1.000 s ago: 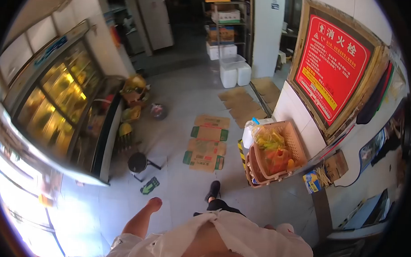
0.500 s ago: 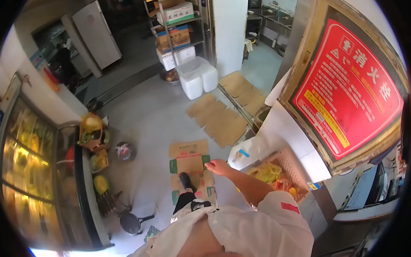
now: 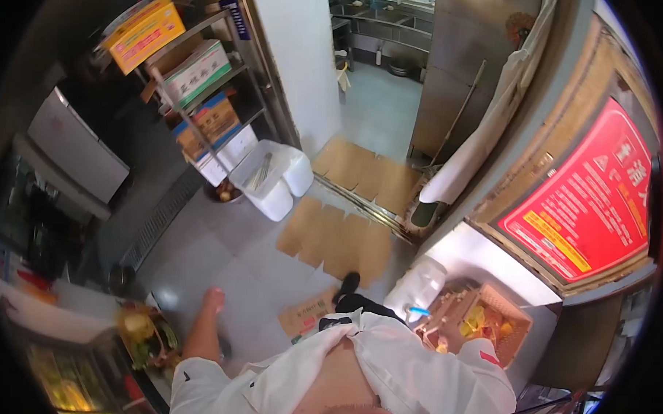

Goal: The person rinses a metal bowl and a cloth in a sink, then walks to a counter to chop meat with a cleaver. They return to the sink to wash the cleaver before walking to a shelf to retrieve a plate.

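Observation:
My left hand hangs in the air over the grey tiled floor, arm stretched forward. Motion blur hides its fingers, and no object shows in it. My right hand is out of sight; only its white sleeve shows, near a pink plastic crate with yellow and orange items inside. One dark shoe stands at the border between a printed flattened carton and plain brown cardboard sheets.
White plastic tubs stand beside a metal shelf of boxes. Beyond a doorway, more cardboard lies on the floor. A white jug is by the right wall, under a red sign. A produce basket is at lower left.
The view has turned right and moved forward toward the doorway. My left arm has come into view, and my right hand has left it. The printed carton now lies lower in view.

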Demonstrator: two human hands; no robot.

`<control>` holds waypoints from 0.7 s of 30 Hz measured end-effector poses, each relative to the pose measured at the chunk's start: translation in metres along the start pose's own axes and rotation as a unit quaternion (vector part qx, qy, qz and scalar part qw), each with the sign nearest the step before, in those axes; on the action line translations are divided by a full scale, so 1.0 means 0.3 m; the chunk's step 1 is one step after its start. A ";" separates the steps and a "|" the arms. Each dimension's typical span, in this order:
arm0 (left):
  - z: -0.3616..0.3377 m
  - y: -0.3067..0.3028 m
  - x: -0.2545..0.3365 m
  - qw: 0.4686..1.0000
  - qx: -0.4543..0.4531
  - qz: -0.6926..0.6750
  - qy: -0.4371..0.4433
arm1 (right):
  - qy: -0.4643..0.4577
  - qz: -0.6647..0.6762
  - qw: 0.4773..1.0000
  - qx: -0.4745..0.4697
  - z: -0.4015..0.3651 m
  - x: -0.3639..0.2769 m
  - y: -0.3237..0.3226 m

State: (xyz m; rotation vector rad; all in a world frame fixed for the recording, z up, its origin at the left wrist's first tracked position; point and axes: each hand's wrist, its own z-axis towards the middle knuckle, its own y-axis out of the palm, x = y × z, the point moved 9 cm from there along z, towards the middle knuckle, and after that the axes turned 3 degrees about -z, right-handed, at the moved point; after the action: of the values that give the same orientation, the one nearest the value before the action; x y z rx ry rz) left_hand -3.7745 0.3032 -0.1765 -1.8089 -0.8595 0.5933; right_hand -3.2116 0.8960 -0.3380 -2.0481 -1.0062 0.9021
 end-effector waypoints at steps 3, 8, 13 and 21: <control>0.355 -0.433 -0.018 0.927 0.157 -0.300 -0.162 | -0.049 -0.028 0.998 -0.030 -0.040 0.331 0.169; 0.864 -0.213 0.086 0.927 -0.029 -0.369 -0.050 | -0.132 -0.064 0.986 -0.078 0.655 -0.061 -0.288; 0.939 -0.295 0.376 0.915 -0.205 -0.331 -0.106 | 0.055 0.238 0.965 0.093 1.113 -0.167 -1.515; 2.202 -0.340 0.444 0.926 -0.331 -0.180 -0.016 | 0.083 0.253 0.934 0.239 1.796 0.199 -2.297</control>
State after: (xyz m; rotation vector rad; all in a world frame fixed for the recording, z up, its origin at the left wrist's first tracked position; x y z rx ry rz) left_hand -4.1993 0.8134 -0.3308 -2.1496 -1.5008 0.0849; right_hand -3.8746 1.4146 -0.0927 -1.9304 -0.1258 1.0775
